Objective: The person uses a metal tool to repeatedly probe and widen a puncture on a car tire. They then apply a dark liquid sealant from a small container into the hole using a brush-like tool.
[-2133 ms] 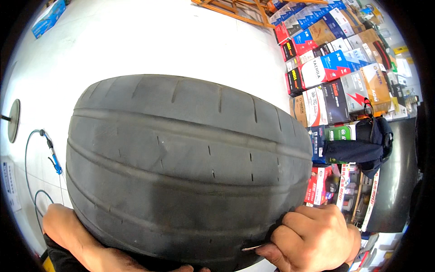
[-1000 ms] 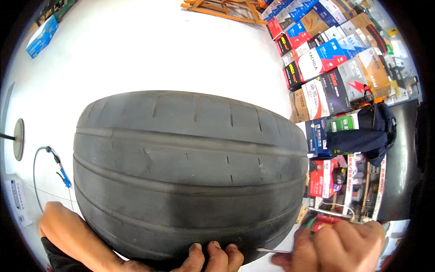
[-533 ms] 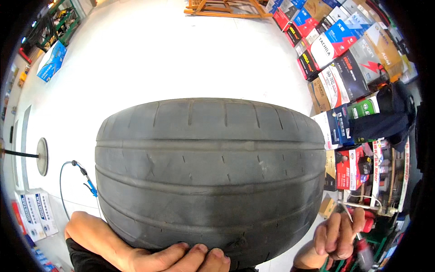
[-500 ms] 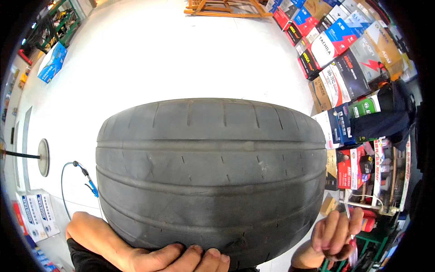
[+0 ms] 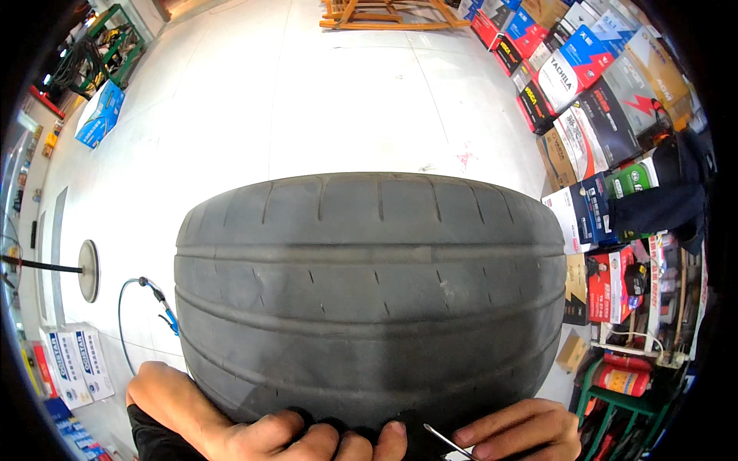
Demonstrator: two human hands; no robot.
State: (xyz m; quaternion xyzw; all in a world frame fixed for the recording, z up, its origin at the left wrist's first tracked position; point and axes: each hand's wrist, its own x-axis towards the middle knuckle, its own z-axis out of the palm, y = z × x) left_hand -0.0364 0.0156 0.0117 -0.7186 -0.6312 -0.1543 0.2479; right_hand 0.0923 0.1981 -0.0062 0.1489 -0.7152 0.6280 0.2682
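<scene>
The slim, pointed silver metal tool (image 5: 443,437) pinched in my right hand (image 5: 530,432) could jab my left hand (image 5: 315,444), bent against the broad, dark-grey rubber tyre (image 5: 369,307) before me, its grip unclear, if the tip skids on that smooth, grooved curve; glossy, square-edged cardboard boxes (image 5: 559,78) stand beyond.

left hand (image 5: 280,442) touches tire (image 5: 369,284); right hand (image 5: 530,435) (close by) holds thin tool (image 5: 443,439)

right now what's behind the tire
Beyond the tire, pale floor stretches back to an orange frame at the picture's upper edge. Whatever sits close behind or beneath the tire is covered by its bulk.
</scene>
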